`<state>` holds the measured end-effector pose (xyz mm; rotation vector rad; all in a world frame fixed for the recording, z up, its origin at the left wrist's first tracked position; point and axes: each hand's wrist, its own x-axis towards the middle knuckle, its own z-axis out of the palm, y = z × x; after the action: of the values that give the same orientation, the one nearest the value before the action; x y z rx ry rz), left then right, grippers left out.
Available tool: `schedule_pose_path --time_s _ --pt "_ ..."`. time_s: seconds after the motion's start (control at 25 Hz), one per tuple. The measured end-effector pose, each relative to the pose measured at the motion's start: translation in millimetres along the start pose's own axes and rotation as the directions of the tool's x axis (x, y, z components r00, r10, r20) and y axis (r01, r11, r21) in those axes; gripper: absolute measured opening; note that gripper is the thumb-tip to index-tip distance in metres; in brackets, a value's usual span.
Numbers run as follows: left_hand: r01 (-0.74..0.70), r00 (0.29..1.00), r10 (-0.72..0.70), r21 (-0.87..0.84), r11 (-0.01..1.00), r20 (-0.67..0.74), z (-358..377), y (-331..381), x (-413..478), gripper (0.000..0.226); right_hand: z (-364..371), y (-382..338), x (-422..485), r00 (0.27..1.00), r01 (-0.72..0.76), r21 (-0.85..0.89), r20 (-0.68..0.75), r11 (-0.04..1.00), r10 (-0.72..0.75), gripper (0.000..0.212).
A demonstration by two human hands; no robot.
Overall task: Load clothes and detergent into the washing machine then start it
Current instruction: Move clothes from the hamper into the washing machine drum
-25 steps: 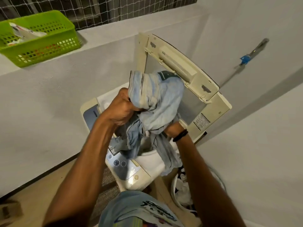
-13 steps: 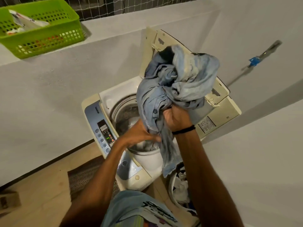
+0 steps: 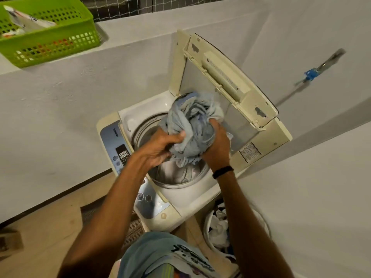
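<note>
LOADING | we clamp our left hand [image 3: 160,149] and right hand [image 3: 217,147] around the clothes bundle [image 3: 190,125], just above the open washing machine [image 3: 180,199] | some laundry [image 3: 180,173] lies inside it | outstanding, in our judgement: bucket [image 3: 205,227] of clothes beside the machine, detergent, start

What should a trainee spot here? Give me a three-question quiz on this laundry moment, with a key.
1. True or false: the lid of the washing machine is shut.
2. What do the left hand and right hand grip together? A) a detergent box B) a blue-grey bundle of clothes C) a scrubbing brush
3. Short answer: does the drum hold any laundry yet?

Key
1. False: it stands raised.
2. B, held over the drum's opening.
3. Yes: pale clothes lie in it.
</note>
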<state>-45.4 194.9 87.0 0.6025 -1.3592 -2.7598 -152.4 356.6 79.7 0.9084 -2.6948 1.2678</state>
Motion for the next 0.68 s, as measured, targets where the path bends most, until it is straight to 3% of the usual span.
schedule_pose_path --time_s 0.08,0.16,0.24,0.36,0.44,0.48,0.6,0.64,0.68 --pt "-0.062 0.977 0.104 0.221 0.973 -0.187 3 -13 11 0.075 18 4 -3 0.977 0.020 0.134 0.209 0.991 -0.049 0.058" --pt "-0.132 0.906 0.257 0.351 0.927 -0.336 -4 -12 18 0.053 17 15 -2 0.893 -0.190 0.381 0.449 0.905 -0.001 0.064" --pt "-0.152 0.875 0.342 0.475 0.867 -0.344 -19 -12 28 0.053 22 33 2 0.797 -0.430 0.398 0.590 0.810 0.133 0.054" --pt "-0.059 0.886 0.350 0.675 0.736 -0.304 -65 -42 62 0.097 38 45 5 0.807 -0.497 0.211 0.468 0.841 0.360 0.048" --pt "0.157 0.893 0.260 0.797 0.583 -0.366 -115 -80 94 0.123 44 52 -2 0.827 -0.463 0.104 0.407 0.880 0.387 0.035" --pt "0.250 0.886 0.202 0.798 0.549 -0.417 -129 -94 98 0.122 45 57 -8 0.835 -0.440 0.077 0.402 0.895 0.376 0.025" --pt "0.320 0.868 0.126 0.734 0.599 -0.480 -85 -98 68 0.070 41 76 -39 0.785 -0.414 -0.064 0.479 0.908 0.392 0.015" --pt "0.314 0.860 0.134 0.718 0.621 -0.493 -68 -105 59 0.052 38 89 -52 0.776 -0.440 -0.074 0.469 0.895 0.420 0.012" --pt "0.295 0.858 0.149 0.709 0.641 -0.492 -51 -115 52 0.041 31 100 -67 0.744 -0.560 -0.001 0.439 0.828 0.504 0.012"
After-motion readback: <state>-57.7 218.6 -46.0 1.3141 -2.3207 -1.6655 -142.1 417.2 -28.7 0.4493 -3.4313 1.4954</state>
